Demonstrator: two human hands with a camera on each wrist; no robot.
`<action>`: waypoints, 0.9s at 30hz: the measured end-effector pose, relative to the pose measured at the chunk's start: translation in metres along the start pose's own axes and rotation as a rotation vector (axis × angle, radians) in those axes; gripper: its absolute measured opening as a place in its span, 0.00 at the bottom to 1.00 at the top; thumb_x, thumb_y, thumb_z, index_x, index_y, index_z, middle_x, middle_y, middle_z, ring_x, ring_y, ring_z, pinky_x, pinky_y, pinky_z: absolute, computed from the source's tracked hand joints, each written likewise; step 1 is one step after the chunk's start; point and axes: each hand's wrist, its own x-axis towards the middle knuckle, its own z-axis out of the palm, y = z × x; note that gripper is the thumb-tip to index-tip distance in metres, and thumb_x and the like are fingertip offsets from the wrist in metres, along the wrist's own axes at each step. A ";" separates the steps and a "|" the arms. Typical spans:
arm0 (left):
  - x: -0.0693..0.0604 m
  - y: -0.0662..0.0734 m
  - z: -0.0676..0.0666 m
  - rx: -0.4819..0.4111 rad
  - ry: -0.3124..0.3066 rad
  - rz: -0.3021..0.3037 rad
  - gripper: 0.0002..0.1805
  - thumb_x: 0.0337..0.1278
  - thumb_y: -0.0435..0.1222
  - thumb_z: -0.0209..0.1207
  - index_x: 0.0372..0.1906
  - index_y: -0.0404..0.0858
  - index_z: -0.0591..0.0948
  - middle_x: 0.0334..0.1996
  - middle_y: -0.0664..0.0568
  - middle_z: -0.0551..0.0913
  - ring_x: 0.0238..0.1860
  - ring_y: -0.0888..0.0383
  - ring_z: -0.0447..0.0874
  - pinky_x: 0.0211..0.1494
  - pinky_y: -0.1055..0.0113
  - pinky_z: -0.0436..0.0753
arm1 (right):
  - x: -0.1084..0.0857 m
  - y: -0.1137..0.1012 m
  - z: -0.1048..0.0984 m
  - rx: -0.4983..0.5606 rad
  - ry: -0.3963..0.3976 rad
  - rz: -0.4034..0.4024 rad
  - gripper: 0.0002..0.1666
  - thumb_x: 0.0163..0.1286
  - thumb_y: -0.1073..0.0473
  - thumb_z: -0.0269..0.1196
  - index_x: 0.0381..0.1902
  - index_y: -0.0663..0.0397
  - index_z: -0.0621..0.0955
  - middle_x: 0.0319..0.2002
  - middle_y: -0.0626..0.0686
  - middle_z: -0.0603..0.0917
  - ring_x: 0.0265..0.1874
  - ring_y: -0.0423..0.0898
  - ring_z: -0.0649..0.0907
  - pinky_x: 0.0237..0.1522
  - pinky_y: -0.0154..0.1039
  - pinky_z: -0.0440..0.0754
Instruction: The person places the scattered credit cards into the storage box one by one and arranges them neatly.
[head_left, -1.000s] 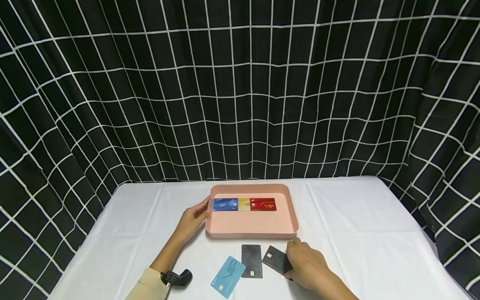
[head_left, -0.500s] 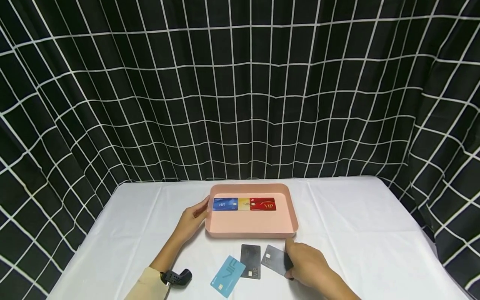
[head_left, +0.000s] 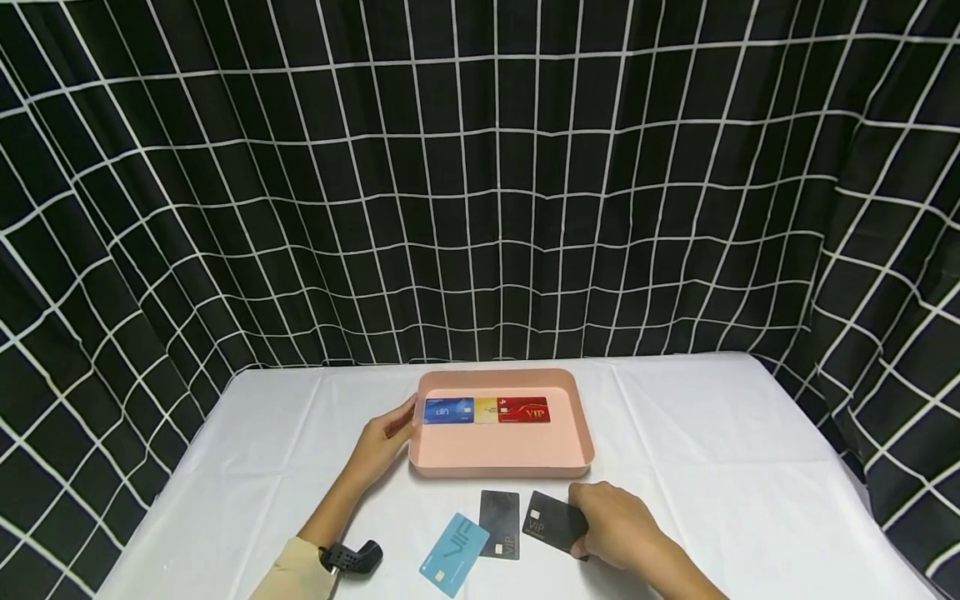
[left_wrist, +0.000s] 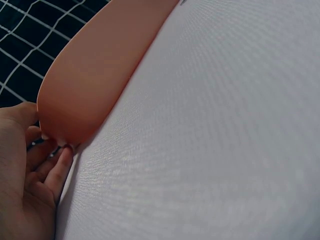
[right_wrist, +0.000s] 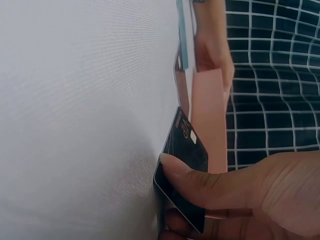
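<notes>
My right hand (head_left: 611,523) pinches a black VIP card (head_left: 552,520) by its right end. In the right wrist view the thumb lies on the face of this card (right_wrist: 187,150), with fingers beneath; it is tilted, low over the cloth. My left hand (head_left: 381,442) holds the left side of the pink tray (head_left: 502,471), fingers at its outer corner (left_wrist: 80,120). Inside the tray lie a blue card (head_left: 448,411), a yellow card (head_left: 486,410) and a red VIP card (head_left: 523,410) in a row. The red one partly covers the yellow.
A second black VIP card (head_left: 500,523) lies in front of the tray on the white cloth (head_left: 720,467). Beside it is a light blue VIP card (head_left: 454,554), overlapping its lower left corner. A black curtain with a white grid (head_left: 517,208) hangs behind the table.
The black card in my right hand tips slightly, its face going from dark to shiny grey and back to dark. My left hand stays at the tray. The view shifts a little.
</notes>
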 end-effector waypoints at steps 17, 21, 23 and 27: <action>-0.006 0.013 0.000 -0.002 0.002 -0.025 0.26 0.73 0.33 0.57 0.72 0.34 0.71 0.70 0.40 0.72 0.68 0.42 0.74 0.70 0.51 0.72 | 0.001 0.000 0.002 0.008 0.001 0.006 0.27 0.29 0.61 0.83 0.32 0.56 0.85 0.27 0.53 0.87 0.29 0.49 0.83 0.34 0.56 0.83; -0.012 0.033 -0.003 0.017 -0.022 -0.026 0.26 0.73 0.31 0.56 0.72 0.31 0.69 0.69 0.39 0.72 0.68 0.42 0.74 0.70 0.51 0.73 | 0.001 0.001 0.001 0.020 -0.026 0.008 0.24 0.34 0.62 0.82 0.32 0.55 0.85 0.28 0.51 0.87 0.29 0.48 0.83 0.35 0.56 0.84; -0.014 0.038 -0.004 0.019 -0.026 -0.025 0.26 0.73 0.31 0.56 0.72 0.31 0.70 0.69 0.39 0.72 0.67 0.42 0.75 0.70 0.51 0.73 | 0.000 0.001 0.001 0.027 -0.032 0.007 0.23 0.35 0.62 0.82 0.32 0.55 0.85 0.27 0.50 0.86 0.28 0.47 0.83 0.35 0.55 0.83; -0.014 0.041 -0.003 0.015 -0.008 -0.013 0.26 0.73 0.31 0.57 0.71 0.31 0.71 0.68 0.39 0.73 0.66 0.41 0.76 0.70 0.49 0.73 | 0.000 0.001 -0.002 0.032 -0.022 -0.005 0.22 0.37 0.65 0.81 0.33 0.55 0.85 0.29 0.51 0.87 0.30 0.48 0.83 0.35 0.55 0.84</action>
